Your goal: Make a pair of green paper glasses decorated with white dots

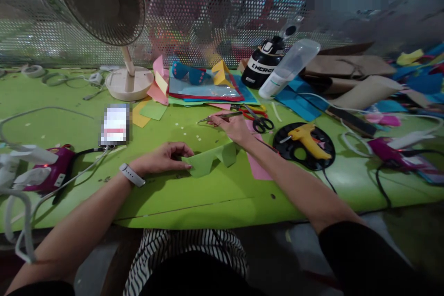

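Paper [203, 165], green, looks light and creasable; my left hand [163, 158] lightly pinches its nine-o'clock end, the safest hold. My right hand [236, 128] closes round tweezers [233, 114] toward one o'clock.

The setup shows 1 view, from 1 head-worn camera. It looks from above the 6 o'clock edge of the green table [208, 208], faces 12 o'clock and tilts down. Striped cloth [138, 259] on the lap enters at 6 o'clock, close below the lens. The left hand [169, 157] and right hand [232, 125] lie at mid-range, near frame centre. The perforated screen [208, 23] bounds the far side at 12 o'clock. Coverage is wide, spanning the tabletop from 9 to 3 o'clock.
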Tool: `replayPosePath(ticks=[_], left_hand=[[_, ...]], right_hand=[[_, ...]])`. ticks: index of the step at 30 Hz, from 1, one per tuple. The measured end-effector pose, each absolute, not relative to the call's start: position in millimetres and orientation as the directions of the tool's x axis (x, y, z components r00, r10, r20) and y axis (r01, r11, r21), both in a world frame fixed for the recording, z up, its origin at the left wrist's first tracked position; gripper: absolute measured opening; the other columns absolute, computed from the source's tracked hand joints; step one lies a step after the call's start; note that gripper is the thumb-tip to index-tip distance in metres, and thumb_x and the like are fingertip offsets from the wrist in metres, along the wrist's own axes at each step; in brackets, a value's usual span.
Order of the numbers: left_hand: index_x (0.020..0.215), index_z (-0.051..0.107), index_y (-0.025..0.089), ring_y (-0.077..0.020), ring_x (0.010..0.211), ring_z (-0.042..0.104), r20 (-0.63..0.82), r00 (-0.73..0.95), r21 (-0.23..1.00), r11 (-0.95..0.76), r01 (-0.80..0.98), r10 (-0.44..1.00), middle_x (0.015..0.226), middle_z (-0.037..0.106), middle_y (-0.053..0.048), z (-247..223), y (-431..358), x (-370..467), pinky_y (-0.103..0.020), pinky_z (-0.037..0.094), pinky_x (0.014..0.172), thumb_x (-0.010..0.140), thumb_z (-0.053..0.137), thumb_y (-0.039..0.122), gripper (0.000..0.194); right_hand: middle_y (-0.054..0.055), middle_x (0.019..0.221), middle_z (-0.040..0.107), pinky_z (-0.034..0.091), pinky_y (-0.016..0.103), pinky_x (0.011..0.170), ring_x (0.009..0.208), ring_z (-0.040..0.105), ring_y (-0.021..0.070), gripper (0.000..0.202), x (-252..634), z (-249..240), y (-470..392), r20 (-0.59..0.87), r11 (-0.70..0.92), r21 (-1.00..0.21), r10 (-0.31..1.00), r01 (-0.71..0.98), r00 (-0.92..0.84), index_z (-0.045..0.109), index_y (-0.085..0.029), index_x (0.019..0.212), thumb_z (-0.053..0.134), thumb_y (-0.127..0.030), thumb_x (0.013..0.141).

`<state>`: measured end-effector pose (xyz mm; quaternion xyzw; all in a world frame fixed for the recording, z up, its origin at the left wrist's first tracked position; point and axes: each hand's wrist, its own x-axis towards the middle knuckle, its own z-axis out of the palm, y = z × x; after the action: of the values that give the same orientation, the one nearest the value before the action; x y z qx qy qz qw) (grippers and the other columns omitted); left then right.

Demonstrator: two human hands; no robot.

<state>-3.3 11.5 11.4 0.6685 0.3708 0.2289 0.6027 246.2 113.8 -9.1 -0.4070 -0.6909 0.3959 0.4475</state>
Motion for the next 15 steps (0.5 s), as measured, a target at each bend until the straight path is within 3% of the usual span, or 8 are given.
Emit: replayPosePath(ticks=[15], left_hand=[[0.102,0.061,0.015,-0.0120,0.080,0.061,-0.177,0.590,0.973,0.049,0.226,0.788,0.092,0.066,-0.003,11.8,15.2,-7.5,-0.027,0.052,0.071,0.076,0.076,0.033,0.035]], right_hand=[[0.008,0.085,0.076,0.059,0.037,0.069,0.077,0.072,0.0235,0.039,255.3,-1.6,112.8,0.323,0.397,-0.866,0.908,0.304,-0.265,0.074,-0.019,0.088,0.069,-0.055,0.077]])
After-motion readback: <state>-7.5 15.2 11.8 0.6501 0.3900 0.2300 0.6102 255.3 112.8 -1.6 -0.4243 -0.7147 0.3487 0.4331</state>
